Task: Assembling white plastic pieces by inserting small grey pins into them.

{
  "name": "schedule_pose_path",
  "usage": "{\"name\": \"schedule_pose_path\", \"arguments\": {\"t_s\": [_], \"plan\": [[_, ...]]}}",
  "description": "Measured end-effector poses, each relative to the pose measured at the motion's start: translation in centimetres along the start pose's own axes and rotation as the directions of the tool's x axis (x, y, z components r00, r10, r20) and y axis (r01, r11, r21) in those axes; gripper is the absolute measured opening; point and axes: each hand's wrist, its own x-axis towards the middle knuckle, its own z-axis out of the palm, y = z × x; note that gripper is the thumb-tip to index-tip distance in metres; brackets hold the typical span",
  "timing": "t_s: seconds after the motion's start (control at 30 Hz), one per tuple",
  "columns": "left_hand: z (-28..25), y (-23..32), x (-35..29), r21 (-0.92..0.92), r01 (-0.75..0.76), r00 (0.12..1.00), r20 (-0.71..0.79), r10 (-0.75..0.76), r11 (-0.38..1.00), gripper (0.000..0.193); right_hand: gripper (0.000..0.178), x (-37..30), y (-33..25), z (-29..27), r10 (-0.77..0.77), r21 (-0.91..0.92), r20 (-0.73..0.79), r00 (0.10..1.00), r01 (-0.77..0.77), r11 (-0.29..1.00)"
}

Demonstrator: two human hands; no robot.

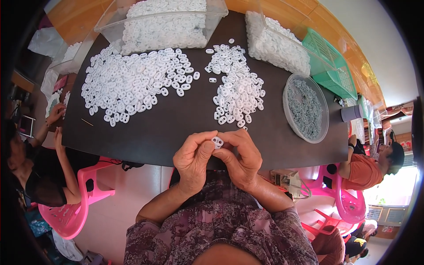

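Observation:
Between the fingertips of both my hands is a small white plastic piece with two holes, held just above the table's front edge. My left hand pinches it from the left with thumb and forefinger. From the other side, the thumb and forefinger of my right hand close on the same piece. Beyond my hands lies a narrow heap of white two-holed pieces. A wider heap of such pieces spreads to the left. At the right, a round clear tray holds many small grey-blue parts.
Clear bins of white pieces line the back of the dark table. A green basket and a grey cup stand at the right. A thin stick lies left. Other people sit at both sides, near pink chairs.

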Motion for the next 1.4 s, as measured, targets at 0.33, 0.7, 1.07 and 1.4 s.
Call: {"name": "schedule_pose_path", "arguments": {"t_s": [0.33, 0.7, 1.07, 1.4], "plan": [[0.4, -0.6, -0.3, 0.023, -0.045, 0.999, 0.019, 0.044, 0.999, 0.023, 0.028, -0.3, 0.1, 1.1, -0.087, -0.098, -0.085, 0.993, 0.078, 0.992], [1.6, -1.7, -0.6, 0.146, -0.256, 0.963, -0.049, 0.266, 0.955, 0.016, 0.025, -0.5, 1.0, 1.2, -0.259, -0.181, -0.112, 0.959, 0.237, 0.955], [1.7, -0.4, -0.5, 0.005, 0.001, 0.996, -0.093, 0.000, 1.000, 0.020, 0.030, 0.1, 1.2, 0.9, -0.284, -0.228, -0.087, 0.955, 0.259, 0.939], [1.3, -1.1, -0.9, 0.124, -0.228, 0.971, -0.046, 0.235, 0.966, 0.022, 0.023, 0.2, 1.2, 1.6, -0.343, -0.199, -0.132, 0.930, 0.314, 0.928]]}}
